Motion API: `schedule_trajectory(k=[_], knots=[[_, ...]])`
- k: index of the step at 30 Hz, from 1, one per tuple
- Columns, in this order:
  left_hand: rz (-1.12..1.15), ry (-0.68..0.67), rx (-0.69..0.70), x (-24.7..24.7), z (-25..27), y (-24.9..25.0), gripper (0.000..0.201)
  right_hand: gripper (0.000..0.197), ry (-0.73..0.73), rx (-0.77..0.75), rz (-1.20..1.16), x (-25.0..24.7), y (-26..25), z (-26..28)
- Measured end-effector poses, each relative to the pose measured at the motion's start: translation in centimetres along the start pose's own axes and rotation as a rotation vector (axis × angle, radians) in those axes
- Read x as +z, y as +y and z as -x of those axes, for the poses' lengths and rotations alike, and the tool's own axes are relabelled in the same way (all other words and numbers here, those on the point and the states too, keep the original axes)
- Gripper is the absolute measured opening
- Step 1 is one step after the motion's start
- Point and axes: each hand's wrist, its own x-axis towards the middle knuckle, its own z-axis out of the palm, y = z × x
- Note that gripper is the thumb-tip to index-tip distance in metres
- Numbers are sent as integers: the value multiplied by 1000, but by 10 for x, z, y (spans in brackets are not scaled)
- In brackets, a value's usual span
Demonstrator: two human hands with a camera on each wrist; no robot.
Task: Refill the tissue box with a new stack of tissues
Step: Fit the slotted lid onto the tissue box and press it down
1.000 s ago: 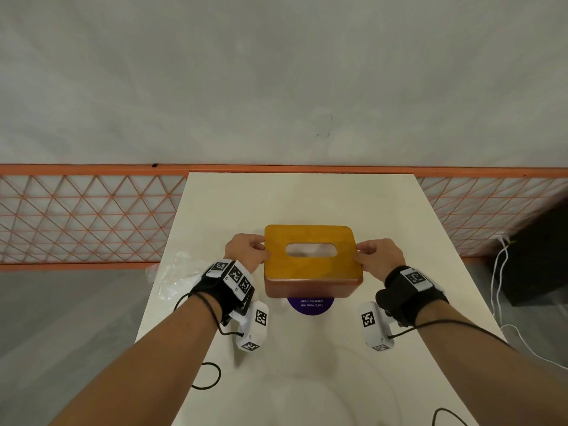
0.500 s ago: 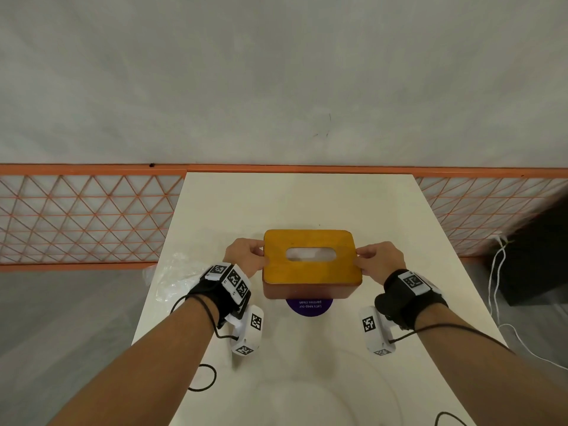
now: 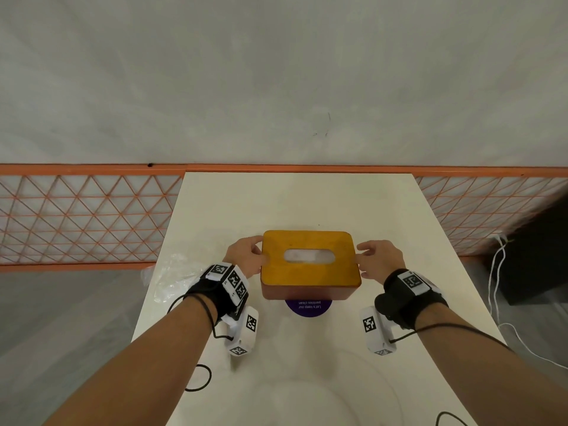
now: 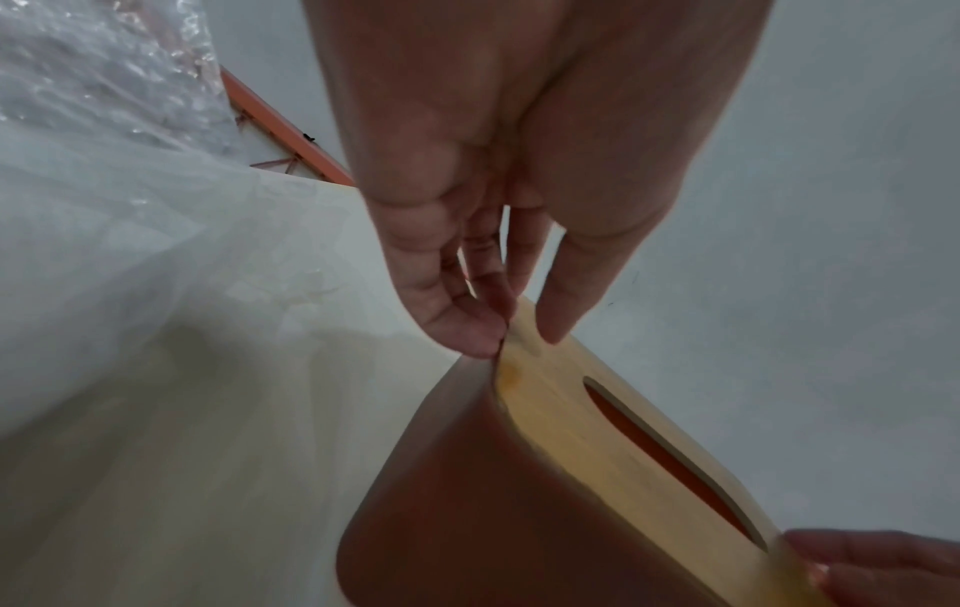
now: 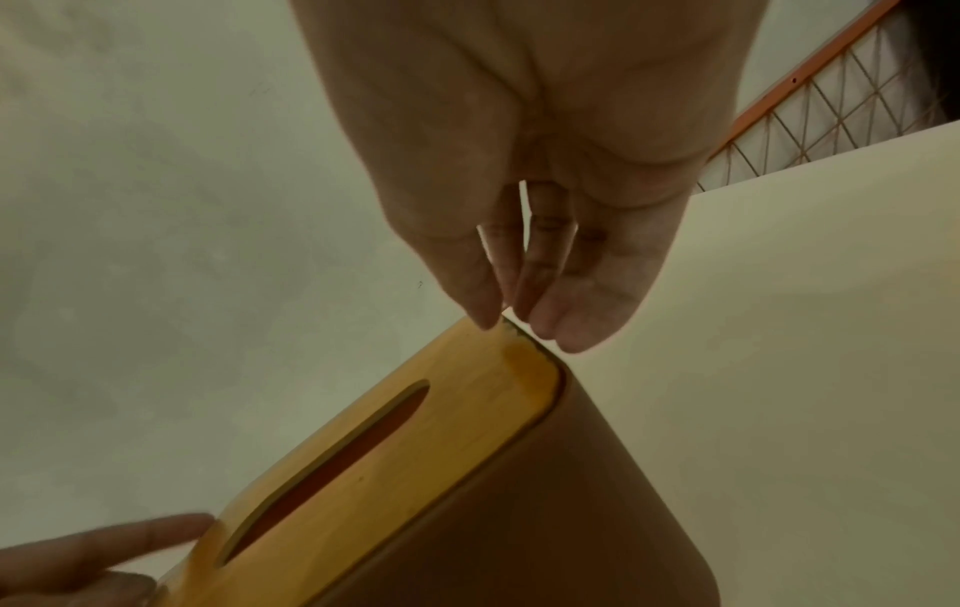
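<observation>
The tissue box point(image 3: 310, 273) lies crosswise, slot up (long axis left to right); left hand point(image 3: 246, 256) and right hand point(image 3: 379, 259) pinch its lid point(image 3: 310, 272) ends.

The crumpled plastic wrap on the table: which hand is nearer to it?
Left. The left hand pinches the lid end nearest the plastic wrap; the right hand pinches the lid's far end.

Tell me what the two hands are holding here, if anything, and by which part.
Both pinch the yellow wooden slotted lid of the brown tissue box: left hand at its left short edge, right hand at its right.
</observation>
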Motion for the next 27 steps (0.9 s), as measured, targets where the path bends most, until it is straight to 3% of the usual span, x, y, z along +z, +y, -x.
schedule_trajectory(k=[4,13,16,19,22,27], knots=[[-23,-36,-29,-1,-3,5,63,57,-98,-57,18,2,-7,-4],[-74,-123,-23,-1,-6,11,65,70,-250,-137,219,-1,-20,-20],[-182,-212,-2,-3,-9,10,104,87,-342,-134,227,-7,-23,-22],[-408,-281,104,-5,-8,9,133,120,-444,-274,435,-10,-24,-22],[-529,-345,180,-4,-8,8,140,140,-530,-334,611,-7,-22,-20],[-572,-360,221,-5,-11,9,137,146,-541,-377,702,-9,-17,-24]])
